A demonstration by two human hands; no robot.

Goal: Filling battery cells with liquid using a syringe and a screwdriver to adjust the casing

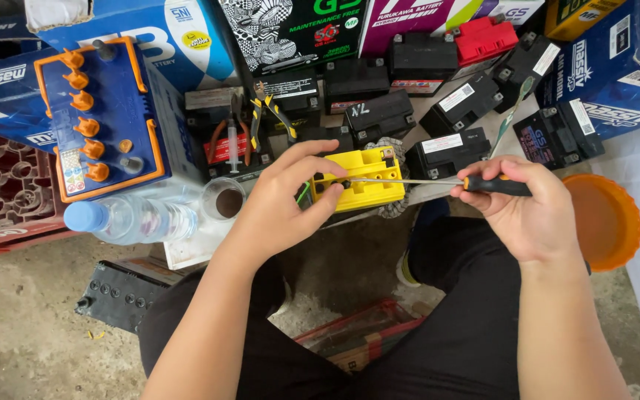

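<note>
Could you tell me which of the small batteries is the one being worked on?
The yellow battery, steadied by the left hand; the others nearby are black or red.

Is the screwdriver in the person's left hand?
No, the right hand grips the black-and-orange-handled screwdriver, while the left hand steadies the small yellow plastic battery.

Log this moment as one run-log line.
left hand: steadies yellow battery | right hand: holds screwdriver, tip at battery top | nearby: black batteries, water bottle

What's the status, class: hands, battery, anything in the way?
Left hand steadies yellow battery. Right hand grips screwdriver, tip at battery's left end. Water bottle and cup close beside.
</note>
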